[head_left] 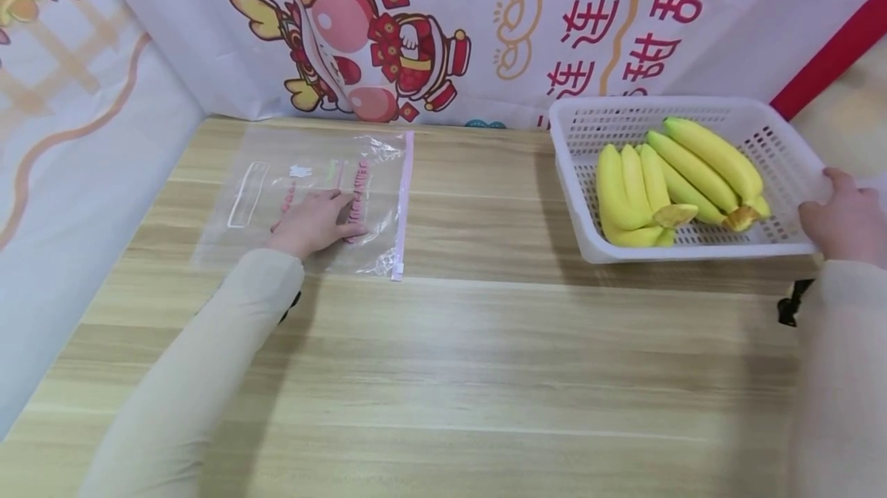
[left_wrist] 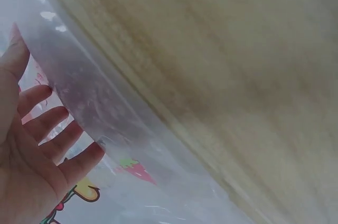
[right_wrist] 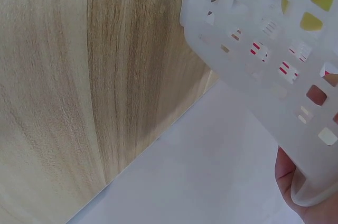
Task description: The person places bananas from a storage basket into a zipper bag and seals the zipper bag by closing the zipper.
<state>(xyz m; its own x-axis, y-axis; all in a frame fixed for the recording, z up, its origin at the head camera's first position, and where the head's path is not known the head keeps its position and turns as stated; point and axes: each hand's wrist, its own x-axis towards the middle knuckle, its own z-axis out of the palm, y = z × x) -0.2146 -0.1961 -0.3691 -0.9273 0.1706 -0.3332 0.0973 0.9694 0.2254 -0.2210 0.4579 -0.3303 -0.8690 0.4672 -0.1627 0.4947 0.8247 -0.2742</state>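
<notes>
On the left half of the table, a clear plastic zip bag (head_left: 305,173) lies flat, its pink slider edge facing right. My left hand (head_left: 315,222) rests on the bag with fingers spread; the left wrist view shows their tips touching the film (left_wrist: 100,102). At the right, a white perforated plastic basket (head_left: 693,253) holds two bunches of yellow bananas, a left bunch (head_left: 632,194) and a right bunch (head_left: 714,163). My right hand (head_left: 847,217) grips the basket's right end by the rim. In the right wrist view, part of that hand (right_wrist: 285,176) shows beneath the rim.
Wood-grain table (head_left: 443,375) extends below both things. Behind it hangs a white cloth (head_left: 478,36) printed with a cartoon figure and red characters, right behind the basket. Another printed cloth (head_left: 62,198) borders the table's left edge.
</notes>
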